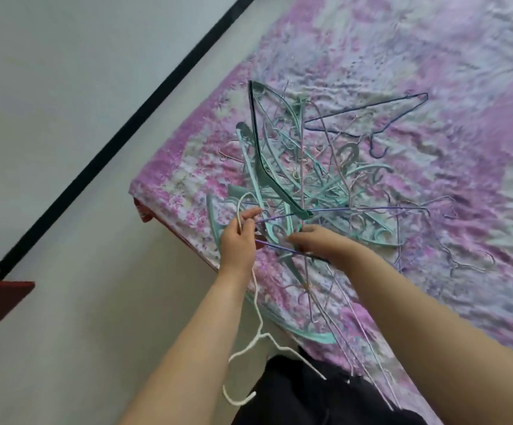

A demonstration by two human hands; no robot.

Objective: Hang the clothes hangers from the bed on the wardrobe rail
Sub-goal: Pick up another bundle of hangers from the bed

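Nearest, the left hand [238, 240] pinches a white hanger [256, 305] whose hook dangles below the wrist. The right hand [313, 242] curls its fingers round a purple hanger [279, 247] (grip partly hidden). Beyond them, tangled hangers [304, 167] lie on the pink bed [433, 56].
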